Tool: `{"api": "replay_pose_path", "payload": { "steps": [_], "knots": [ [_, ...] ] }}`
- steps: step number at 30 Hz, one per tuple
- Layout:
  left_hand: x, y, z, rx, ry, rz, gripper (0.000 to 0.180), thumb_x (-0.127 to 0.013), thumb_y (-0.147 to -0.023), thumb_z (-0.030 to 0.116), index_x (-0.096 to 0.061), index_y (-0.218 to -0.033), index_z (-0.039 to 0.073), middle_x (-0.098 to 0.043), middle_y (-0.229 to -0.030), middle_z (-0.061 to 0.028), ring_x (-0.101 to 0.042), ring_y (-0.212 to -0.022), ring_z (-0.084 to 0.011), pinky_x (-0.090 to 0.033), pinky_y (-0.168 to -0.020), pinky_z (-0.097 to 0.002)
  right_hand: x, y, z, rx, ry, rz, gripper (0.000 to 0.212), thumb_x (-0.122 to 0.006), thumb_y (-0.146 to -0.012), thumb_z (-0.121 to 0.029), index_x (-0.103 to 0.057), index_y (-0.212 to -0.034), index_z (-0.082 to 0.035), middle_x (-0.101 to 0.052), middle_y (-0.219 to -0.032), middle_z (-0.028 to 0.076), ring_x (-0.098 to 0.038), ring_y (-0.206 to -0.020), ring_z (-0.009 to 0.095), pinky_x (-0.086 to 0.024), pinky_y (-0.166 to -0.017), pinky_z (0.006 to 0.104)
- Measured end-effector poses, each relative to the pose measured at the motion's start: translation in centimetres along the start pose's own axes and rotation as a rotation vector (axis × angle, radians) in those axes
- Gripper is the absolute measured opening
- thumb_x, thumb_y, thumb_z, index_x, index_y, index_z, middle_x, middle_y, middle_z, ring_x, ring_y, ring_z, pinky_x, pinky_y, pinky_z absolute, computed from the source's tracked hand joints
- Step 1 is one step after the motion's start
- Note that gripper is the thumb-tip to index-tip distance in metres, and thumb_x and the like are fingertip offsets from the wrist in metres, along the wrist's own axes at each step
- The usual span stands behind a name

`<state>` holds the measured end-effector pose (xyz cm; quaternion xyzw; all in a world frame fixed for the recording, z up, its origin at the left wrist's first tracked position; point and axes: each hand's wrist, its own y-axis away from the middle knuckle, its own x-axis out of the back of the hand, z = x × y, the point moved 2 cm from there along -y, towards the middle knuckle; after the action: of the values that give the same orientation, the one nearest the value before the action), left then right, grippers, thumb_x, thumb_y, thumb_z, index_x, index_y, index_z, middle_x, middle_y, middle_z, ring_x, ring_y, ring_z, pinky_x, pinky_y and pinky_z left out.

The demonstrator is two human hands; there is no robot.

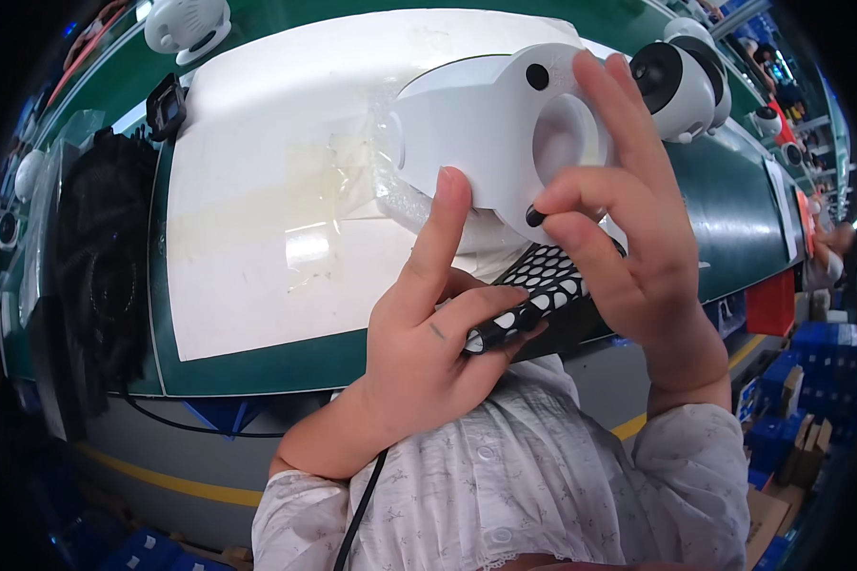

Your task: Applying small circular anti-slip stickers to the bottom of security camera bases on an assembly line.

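Observation:
My right hand (638, 238) pinches a small round black pad (535, 217) between thumb and index finger, right at the lower edge of a white plastic housing (462, 124). Another round black pad (537, 77) sits on the housing's upper corner, beyond a large round opening. In my left hand (419, 357) is a black sheet (548, 271) with rows of white round spots, gripped between the fingers. The left index finger points up and lies against or just in front of the housing's near edge. Clear bubble wrap (405, 205) lies under the housing.
A white board (248, 228) with tape patches covers much of the green table (738, 209). Black-and-white round units (671, 90) stand at the back right, a white unit (189, 27) at the back left. Black cloth-like material (105, 266) lies left. A red bin (769, 305) is beyond the right edge.

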<state>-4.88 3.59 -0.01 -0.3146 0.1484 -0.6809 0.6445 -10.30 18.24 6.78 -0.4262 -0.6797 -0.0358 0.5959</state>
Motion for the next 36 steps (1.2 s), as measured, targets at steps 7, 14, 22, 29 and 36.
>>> {"api": "replay_pose_path", "payload": {
  "steps": [7, 14, 22, 29, 36],
  "knots": [
    [-0.1, 0.1, 0.1, 0.000, -0.003, 0.019, 0.026, -0.063, -0.060, -0.004, -0.054, -0.084, 0.000, -0.013, -0.133, -0.0318, -0.060, -0.066, -0.0175, -0.048, -0.063, -0.0253, 0.8, 2.2, -2.5, -0.030, 0.424, -0.011, 0.029, -0.051, -0.081, -0.035, -0.060, -0.089, -0.008, -0.041, -0.124, 0.018, -0.028, -0.121, 0.036, -0.022, -0.096, 0.0462],
    [0.1, -0.1, 0.1, 0.001, -0.028, 0.034, 0.029, -0.063, -0.056, -0.005, -0.058, -0.084, 0.000, -0.024, -0.131, -0.0293, -0.061, -0.068, -0.0202, -0.049, -0.056, -0.0252, -0.2, 2.3, -2.6, 0.035, -0.054, -0.038, 0.015, -0.067, -0.069, -0.018, -0.053, -0.068, -0.012, -0.050, -0.113, 0.007, -0.032, -0.118, 0.037, -0.027, -0.095, 0.0438],
    [0.0, 0.0, 0.2, 0.027, -0.005, 0.032, 0.031, -0.062, -0.055, -0.007, -0.058, -0.085, 0.000, -0.024, -0.130, -0.0294, -0.060, -0.065, -0.0187, -0.048, -0.056, -0.0251, -0.3, 3.0, -2.5, 0.048, -0.002, 0.073, 0.014, -0.068, -0.068, -0.019, -0.055, -0.069, -0.014, -0.049, -0.111, 0.004, -0.030, -0.119, 0.035, -0.028, -0.096, 0.0416],
    [-0.2, 0.3, 0.3, 0.034, -0.043, 0.054, 0.025, -0.066, -0.059, -0.006, -0.058, -0.082, -0.001, -0.022, -0.131, -0.0297, -0.061, -0.068, -0.0190, -0.049, -0.059, -0.0243, 0.3, 3.6, -0.2, 0.021, -0.043, 0.272, 0.009, -0.060, -0.076, -0.013, -0.052, -0.078, -0.011, -0.042, -0.120, 0.011, -0.027, -0.122, 0.031, -0.023, -0.099, 0.0403],
    [-0.3, 0.0, 0.1, 0.027, -0.037, 0.056, 0.024, -0.066, -0.059, -0.006, -0.055, -0.079, 0.001, -0.015, -0.134, -0.0283, -0.058, -0.062, -0.0148, -0.046, -0.061, -0.0223, -0.9, 3.2, 2.2, -0.190, -0.185, 0.392, 0.008, -0.063, -0.071, -0.009, -0.057, -0.076, -0.007, -0.049, -0.114, 0.013, -0.038, -0.114, 0.032, -0.029, -0.094, 0.0380]
  ]
}}
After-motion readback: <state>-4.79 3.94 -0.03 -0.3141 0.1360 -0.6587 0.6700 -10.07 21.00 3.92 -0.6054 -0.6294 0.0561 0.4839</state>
